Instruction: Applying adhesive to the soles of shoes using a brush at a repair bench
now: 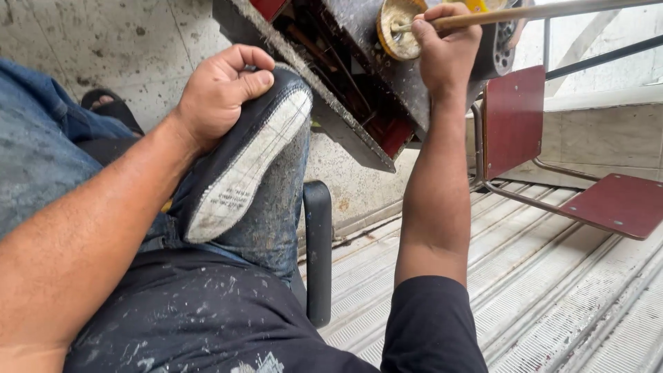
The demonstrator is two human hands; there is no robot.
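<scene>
So, upper left of centre in the frame: the left hand [219,93] is wrapped around the toe end of a dark shoe [242,155], fingers curled over the top and thumb pressed on the edge. The shoe is held sole-up, the pale worn sole [245,169] tilted across a jeans-covered knee [276,207]. Top centre, the right hand [445,52] is closed tight around a wooden stick [525,14], its tip dipped into a small round tin [399,27] of yellowish stuff. The tin is set on a grimy dark table [359,76]. A red metal-framed chair [552,152] is seen at right.
</scene>
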